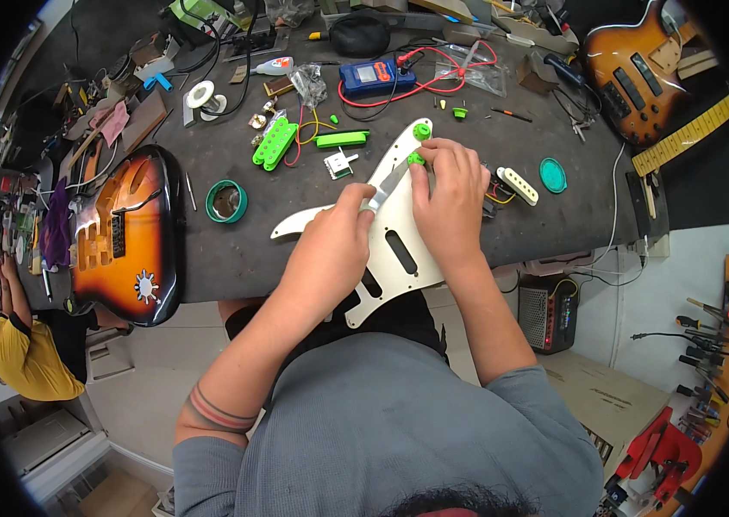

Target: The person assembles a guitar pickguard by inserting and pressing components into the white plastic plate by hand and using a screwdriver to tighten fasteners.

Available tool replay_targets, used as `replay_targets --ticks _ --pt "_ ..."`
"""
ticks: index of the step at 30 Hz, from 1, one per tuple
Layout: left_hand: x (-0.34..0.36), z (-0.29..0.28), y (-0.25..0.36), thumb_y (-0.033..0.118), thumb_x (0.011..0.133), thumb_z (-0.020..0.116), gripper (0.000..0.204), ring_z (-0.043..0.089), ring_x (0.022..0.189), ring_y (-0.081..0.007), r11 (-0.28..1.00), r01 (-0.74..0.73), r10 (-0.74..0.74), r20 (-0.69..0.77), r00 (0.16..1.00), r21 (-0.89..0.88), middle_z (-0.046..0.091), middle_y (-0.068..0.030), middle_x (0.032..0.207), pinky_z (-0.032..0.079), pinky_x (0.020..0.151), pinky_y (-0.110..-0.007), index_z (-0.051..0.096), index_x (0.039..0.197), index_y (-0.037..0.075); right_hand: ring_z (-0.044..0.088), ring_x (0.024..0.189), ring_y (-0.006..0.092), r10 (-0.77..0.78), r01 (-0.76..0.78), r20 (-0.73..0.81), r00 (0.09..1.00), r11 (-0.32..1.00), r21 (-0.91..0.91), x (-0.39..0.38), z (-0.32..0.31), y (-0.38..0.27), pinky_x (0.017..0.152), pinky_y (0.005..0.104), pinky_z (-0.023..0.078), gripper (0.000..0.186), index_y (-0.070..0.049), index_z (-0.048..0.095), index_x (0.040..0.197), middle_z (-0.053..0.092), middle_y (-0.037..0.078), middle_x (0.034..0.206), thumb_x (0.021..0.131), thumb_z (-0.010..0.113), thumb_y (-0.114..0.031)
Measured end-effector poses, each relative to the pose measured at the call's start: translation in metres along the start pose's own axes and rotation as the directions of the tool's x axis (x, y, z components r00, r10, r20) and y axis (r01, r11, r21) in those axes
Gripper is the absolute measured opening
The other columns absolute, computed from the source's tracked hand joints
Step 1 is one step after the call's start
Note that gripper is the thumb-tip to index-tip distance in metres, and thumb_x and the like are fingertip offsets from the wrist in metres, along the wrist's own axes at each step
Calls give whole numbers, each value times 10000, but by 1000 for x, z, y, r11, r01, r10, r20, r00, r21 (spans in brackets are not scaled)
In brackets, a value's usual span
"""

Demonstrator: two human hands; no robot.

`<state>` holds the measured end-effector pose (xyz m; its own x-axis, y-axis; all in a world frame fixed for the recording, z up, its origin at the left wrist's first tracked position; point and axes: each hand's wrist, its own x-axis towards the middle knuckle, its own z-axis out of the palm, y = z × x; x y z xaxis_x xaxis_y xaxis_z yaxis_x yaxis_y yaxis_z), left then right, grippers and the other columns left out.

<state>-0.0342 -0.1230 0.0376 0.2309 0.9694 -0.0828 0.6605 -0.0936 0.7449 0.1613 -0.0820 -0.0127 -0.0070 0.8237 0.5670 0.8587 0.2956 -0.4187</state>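
A white guitar pickguard (pixel 390 218) lies tilted at the bench's near edge, over my lap. My left hand (pixel 330 241) is closed around a flat metal blade (pixel 393 182), whose tip reaches toward a green knob (pixel 416 158) on the pickguard. The fingers of my right hand (pixel 450 207) pinch around that knob, with the palm over the pickguard's right side. A second green knob (pixel 422 131) sits at the upper end. Beyond my left hand is a white switch (pixel 340 164). A white pickup (pixel 517 186) lies right of my right hand.
Green pickup covers (pixel 275 145) and a multimeter (pixel 373 76) lie farther back. A teal tub (pixel 226 202) and its lid (pixel 553 175) flank the work. A sunburst guitar body (pixel 127 233) stands left; another guitar (pixel 636 77) lies far right. A person (pixel 37 358) works at left.
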Motion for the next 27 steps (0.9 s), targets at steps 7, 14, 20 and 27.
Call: replay_targets --ticks 7,14,20,27 --pt "3 13 5 149 1202 539 319 448 601 -59 797 328 -256 209 944 -507 536 26 763 403 544 -302 640 1472 13 644 1220 298 -17 17 -11 1000 1000 -12 -1 3 2 1052 474 434 188 -56 691 1129 738 69 1265 984 790 -122" --pt "6 4 10 146 1211 546 310 360 532 -24 457 546 -350 423 836 -702 518 41 742 290 449 -242 647 1479 28 652 1209 304 -30 31 -26 999 999 34 -1 6 4 1059 479 440 181 -59 674 1137 735 73 1259 991 775 -102" --pt "6 5 4 152 1191 568 338 434 557 -83 834 322 -261 195 945 -447 560 19 742 402 537 -295 687 1476 16 654 1209 302 -33 34 -24 999 997 70 0 3 6 1061 478 442 173 -62 692 1136 737 75 1249 989 777 -92" --pt "39 -35 -23 163 1123 666 318 574 721 -151 998 -43 48 122 991 -40 621 -43 790 496 700 -358 752 1413 67 641 1199 303 -12 14 -28 1000 999 46 -2 -1 -1 1051 482 426 217 -76 709 1162 685 81 1246 975 806 -131"
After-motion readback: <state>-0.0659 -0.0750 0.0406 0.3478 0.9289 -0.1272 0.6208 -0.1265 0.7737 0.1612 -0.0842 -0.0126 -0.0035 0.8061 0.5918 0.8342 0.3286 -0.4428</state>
